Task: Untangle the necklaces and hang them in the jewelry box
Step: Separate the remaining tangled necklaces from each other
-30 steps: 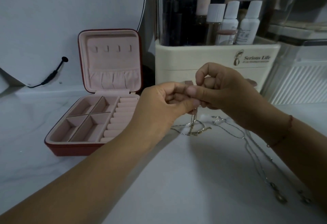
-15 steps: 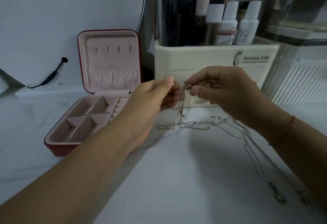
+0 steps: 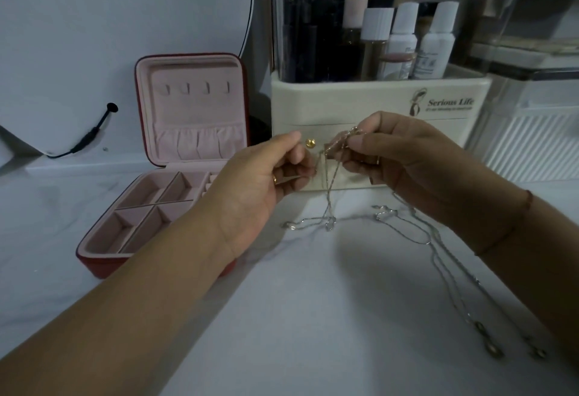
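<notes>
Pinched between thumb and curled fingers of both the left hand (image 3: pixel 269 185) and the right hand (image 3: pixel 407 157), a thin necklace (image 3: pixel 329 204) is held above a white marble tabletop (image 3: pixel 313 301), its lower loops trailing onto the surface. Two more silver chains (image 3: pixel 438 258) lie stretched on the table under the right forearm. The red jewelry box (image 3: pixel 191 120) stands open to the left, its lid upright, beside a cream cosmetics organizer (image 3: pixel 360 104).
</notes>
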Demonstrator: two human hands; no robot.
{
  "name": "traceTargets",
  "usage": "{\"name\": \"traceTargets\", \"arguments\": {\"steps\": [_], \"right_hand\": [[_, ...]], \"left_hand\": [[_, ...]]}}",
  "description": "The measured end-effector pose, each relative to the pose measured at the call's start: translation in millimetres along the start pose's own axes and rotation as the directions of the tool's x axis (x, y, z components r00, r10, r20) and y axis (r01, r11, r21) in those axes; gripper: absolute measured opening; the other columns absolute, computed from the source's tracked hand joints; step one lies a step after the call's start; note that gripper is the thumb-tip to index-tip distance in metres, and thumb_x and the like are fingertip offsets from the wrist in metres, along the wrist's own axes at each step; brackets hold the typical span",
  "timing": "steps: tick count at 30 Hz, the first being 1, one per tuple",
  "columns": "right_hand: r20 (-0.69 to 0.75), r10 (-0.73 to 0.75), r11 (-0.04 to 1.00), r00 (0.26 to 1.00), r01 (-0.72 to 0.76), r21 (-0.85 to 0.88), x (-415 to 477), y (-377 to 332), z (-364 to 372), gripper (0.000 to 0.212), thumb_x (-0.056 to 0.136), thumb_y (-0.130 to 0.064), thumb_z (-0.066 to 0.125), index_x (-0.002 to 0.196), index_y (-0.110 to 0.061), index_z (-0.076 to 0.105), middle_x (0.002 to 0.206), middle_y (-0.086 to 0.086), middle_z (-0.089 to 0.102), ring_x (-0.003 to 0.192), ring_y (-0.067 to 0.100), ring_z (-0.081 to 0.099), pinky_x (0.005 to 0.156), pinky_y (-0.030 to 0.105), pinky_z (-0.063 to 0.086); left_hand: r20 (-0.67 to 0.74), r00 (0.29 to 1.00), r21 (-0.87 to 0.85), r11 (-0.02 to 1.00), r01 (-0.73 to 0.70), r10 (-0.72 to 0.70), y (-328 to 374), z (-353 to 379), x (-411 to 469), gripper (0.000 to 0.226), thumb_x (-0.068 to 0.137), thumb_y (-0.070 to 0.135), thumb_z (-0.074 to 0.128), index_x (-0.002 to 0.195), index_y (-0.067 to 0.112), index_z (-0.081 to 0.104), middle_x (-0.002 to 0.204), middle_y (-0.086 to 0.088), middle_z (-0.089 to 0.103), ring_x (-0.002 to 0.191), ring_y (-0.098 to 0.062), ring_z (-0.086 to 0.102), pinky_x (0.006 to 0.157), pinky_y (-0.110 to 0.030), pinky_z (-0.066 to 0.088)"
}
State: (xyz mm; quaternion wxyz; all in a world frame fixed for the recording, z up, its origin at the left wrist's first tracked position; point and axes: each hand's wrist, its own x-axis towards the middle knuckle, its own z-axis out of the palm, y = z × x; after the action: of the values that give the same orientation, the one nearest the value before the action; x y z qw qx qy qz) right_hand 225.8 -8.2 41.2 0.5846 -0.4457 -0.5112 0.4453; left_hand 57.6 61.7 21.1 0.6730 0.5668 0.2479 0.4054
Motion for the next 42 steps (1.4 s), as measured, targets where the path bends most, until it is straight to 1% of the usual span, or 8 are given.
{"name": "traceTargets", "arguments": {"steps": [3,8,14,17,22,28,36,42], "right_hand": [[0.077,0.049,0.990,0.996,-0.059,0.131,1.1,4.1,1.1,0.013,0.073,-0.002,0.063,0.068,-0.013,0.059,0.090,0.015,0.070,0.087,0.022,0.069,0.079,0.028,0.056],[0.178,0.107,0.979,0.978,-0.136,0.155,1.0,10.5,5.2,0.011,0.072,-0.006,0.064,0.065,-0.015,0.065,0.087,0.012,0.072,0.083,0.020,0.070,0.079,0.028,0.056],[0.154,0.071,0.985,0.986,-0.093,0.146,1.1,13.5,5.8,0.007,0.077,-0.010,0.062,0.070,-0.013,0.063,0.080,0.008,0.067,0.071,0.013,0.063,0.071,0.023,0.054],[0.051,-0.006,0.989,0.999,-0.001,0.145,2.9,11.2,2.2,0.005,0.079,-0.011,0.058,0.074,-0.010,0.055,0.069,0.003,0.063,0.062,0.010,0.056,0.065,0.020,0.052],[-0.149,-0.138,0.983,0.979,0.153,0.100,4.9,1.1,-9.9,0.009,0.077,-0.013,0.060,0.076,-0.012,0.052,0.067,0.000,0.063,0.062,0.009,0.054,0.063,0.019,0.050],[-0.343,-0.336,0.941,0.877,0.329,-0.082,0.5,-11.6,-22.7,0.008,0.088,-0.009,0.058,0.083,-0.013,0.053,0.074,0.001,0.064,0.066,0.009,0.059,0.069,0.022,0.052],[-0.405,-0.658,0.746,0.635,0.479,-0.463,-8.5,-26.5,-21.4,0.004,0.093,-0.014,0.057,0.091,-0.013,0.054,0.078,0.000,0.069,0.074,0.016,0.069,0.072,0.029,0.057],[-0.407,-0.604,0.797,0.685,0.498,-0.342,-12.6,-31.4,-13.8,0.005,0.096,-0.013,0.051,0.091,-0.016,0.052,0.080,0.003,0.071,0.077,0.020,0.071,0.066,0.026,0.056]], "left_hand": [[-0.001,1.000,-0.191,0.982,0.005,-0.005,3.2,0.0,-1.3,0.033,0.090,0.022,0.050,0.057,0.017,0.052,0.070,0.000,0.067,0.075,-0.015,0.064,0.080,-0.031,0.049],[0.005,0.999,-0.410,0.911,0.048,-0.050,8.9,0.3,-4.5,0.022,0.076,0.023,0.059,0.056,0.014,0.057,0.056,-0.003,0.059,0.061,-0.015,0.063,0.065,-0.028,0.057],[-0.022,0.999,-0.032,0.999,-0.043,0.043,6.1,-1.8,-5.6,0.019,0.075,0.030,0.060,0.061,0.017,0.058,0.050,0.002,0.048,0.054,-0.010,0.046,0.065,-0.028,0.041],[0.005,0.998,0.287,0.956,-0.059,0.061,1.7,-0.6,-8.1,0.021,0.085,0.028,0.059,0.069,0.015,0.066,0.052,0.001,0.045,0.056,-0.012,0.040,0.065,-0.025,0.037],[0.002,1.000,0.474,0.880,0.001,-0.003,-4.7,1.3,-9.7,0.006,0.079,0.017,0.071,0.082,0.012,0.069,0.046,0.011,0.045,0.045,-0.002,0.039,0.052,-0.012,0.035],[-0.062,0.997,0.524,0.852,-0.001,0.039,-7.4,0.6,-7.5,0.014,0.083,0.024,0.067,0.081,0.011,0.071,0.043,0.012,0.041,0.042,-0.004,0.036,0.058,-0.025,0.030],[-0.112,0.993,0.496,0.868,0.034,0.025,3.9,-2.2,-8.6,0.055,0.092,0.054,0.042,0.074,0.011,0.072,0.040,0.002,0.034,0.049,-0.016,0.037,0.063,-0.030,0.037],[-0.241,0.970,0.421,0.905,0.065,0.042,12.0,-9.9,-4.6,0.066,0.092,0.058,0.030,0.077,0.009,0.071,0.048,-0.004,0.053,0.039,-0.005,0.045,0.041,-0.013,0.038]]}}
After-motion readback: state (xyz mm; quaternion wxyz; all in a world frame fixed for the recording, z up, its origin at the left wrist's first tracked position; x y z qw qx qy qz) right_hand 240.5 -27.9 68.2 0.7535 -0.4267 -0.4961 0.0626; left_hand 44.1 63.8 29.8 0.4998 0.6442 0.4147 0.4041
